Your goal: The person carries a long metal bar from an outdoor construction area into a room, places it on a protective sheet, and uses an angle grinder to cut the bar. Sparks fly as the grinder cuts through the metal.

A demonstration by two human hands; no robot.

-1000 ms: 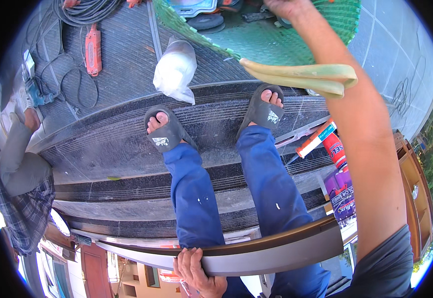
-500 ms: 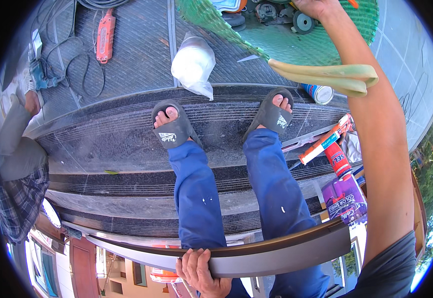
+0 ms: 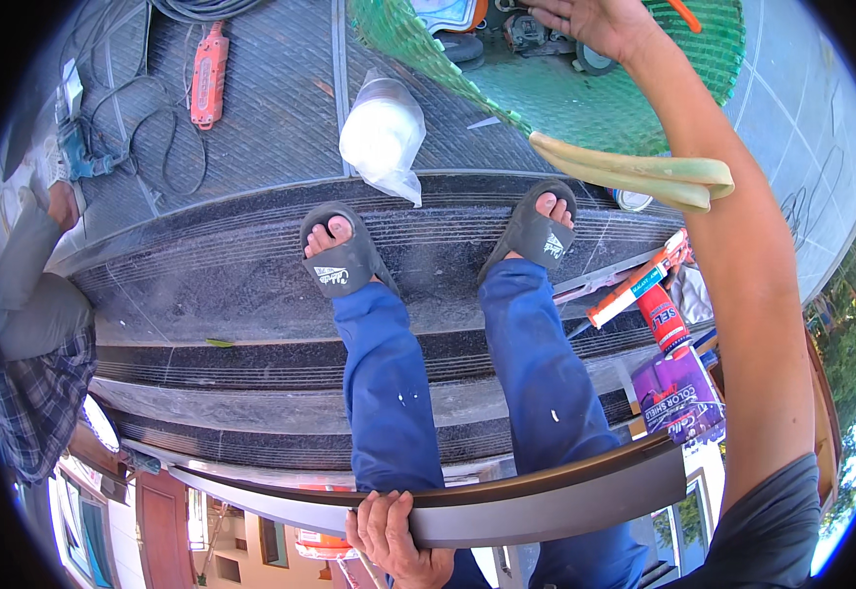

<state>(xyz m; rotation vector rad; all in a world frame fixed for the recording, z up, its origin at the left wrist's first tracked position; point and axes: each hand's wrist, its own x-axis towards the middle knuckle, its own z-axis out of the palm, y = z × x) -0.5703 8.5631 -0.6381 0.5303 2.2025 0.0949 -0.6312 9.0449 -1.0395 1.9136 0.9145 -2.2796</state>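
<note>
- The long strip (image 3: pixel 556 512), apparently a metal or plastic profile, has a smooth grey face and a dark bronze-brown upper edge; it lies crosswise over the person's blue trousers (image 3: pixel 394 393), bowed by the fisheye view.
- The left hand (image 3: pixel 401 538) has its grip closed on the strip, fingers over the grey face.
- The right hand (image 3: pixel 600 22) reaches over the basket, its grip open and fingers extended, partly cut by the upper edge; nothing shows in it.
- The green woven basket (image 3: pixel 634 118) has a pale, looped handle (image 3: pixel 634 173) that crosses in front of the right forearm.
- In the basket are dark discs (image 3: pixel 462 49), a dark power tool (image 3: pixel 524 34), and a blue, white and orange item, cut off above.
- A translucent plastic bag (image 3: pixel 384 142) with white contents stands just beyond the feet.
- Near the right leg are a caulking gun (image 3: pixel 636 290) with its cartridge, a red can (image 3: pixel 664 319) and a purple container (image 3: pixel 678 393).
- Dark grooved steps (image 3: pixel 192 294) meet a grey tiled floor (image 3: pixel 281 88), where a red extension block (image 3: pixel 209 79) lies among cables.
- At far left, a co-worker's hand (image 3: pixel 63 206) is beside a teal power tool (image 3: pixel 84 159).
- Buildings and greenery line the rim.
</note>
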